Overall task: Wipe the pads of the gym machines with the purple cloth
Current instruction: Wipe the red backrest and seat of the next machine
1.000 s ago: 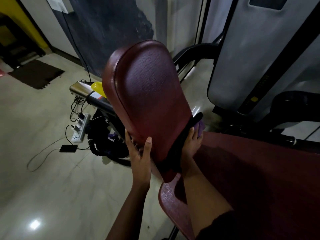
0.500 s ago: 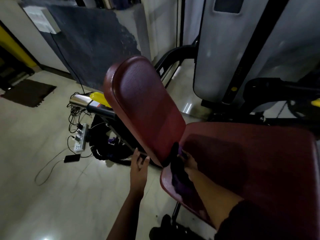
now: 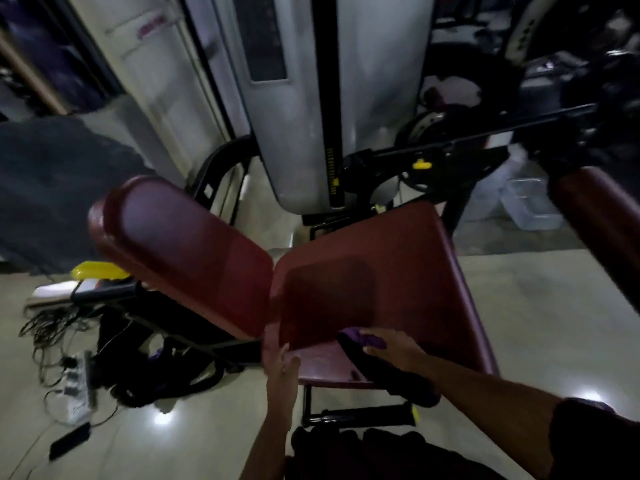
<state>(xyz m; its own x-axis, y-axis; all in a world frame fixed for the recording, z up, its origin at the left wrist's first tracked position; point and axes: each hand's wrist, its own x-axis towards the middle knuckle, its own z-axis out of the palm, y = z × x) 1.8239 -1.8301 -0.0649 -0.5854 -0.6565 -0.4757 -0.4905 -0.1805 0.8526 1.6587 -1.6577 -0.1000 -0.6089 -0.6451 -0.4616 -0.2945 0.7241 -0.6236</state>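
Right hand: my right hand [image 3: 393, 344] lies on the near edge of the seat [image 3: 398, 258], fingers curled over the cloth [image 3: 367, 337], which is bunched between my fingers and thumb.
Cloth: the purple part shows at my fingertips. The rest looks dark and trails from under my palm, along the near edge and over it towards me.
Left hand: my left hand [image 3: 284, 370] holds nothing, with its fingers straight and close together. The fingertips are at the seat's near left corner, and I cannot tell whether they touch the rim.
Seat: maroon and broad, with a darker square patch in its middle.
Back pad: the back pad [image 3: 180, 251] is also maroon. It tilts away to the left from the seat's left edge, its rounded top farthest from me.
Roller pad: a maroon roller pad [image 3: 599, 220] stands beyond the seat's far right corner, well apart from both hands.
Behind the seat: a grey weight cover [image 3: 301, 98] rises past the far edge. A black strip with yellow marks runs down it.
Floor, left of the seat: cables [image 3: 52, 323], a power strip [image 3: 78, 388] and a phone [image 3: 69, 445] lie on the pale floor [image 3: 554, 323]. A yellow knob [image 3: 97, 270] sits beside the back pad.
Sharpness: the view is blurred and dim, so finer detail is lost.
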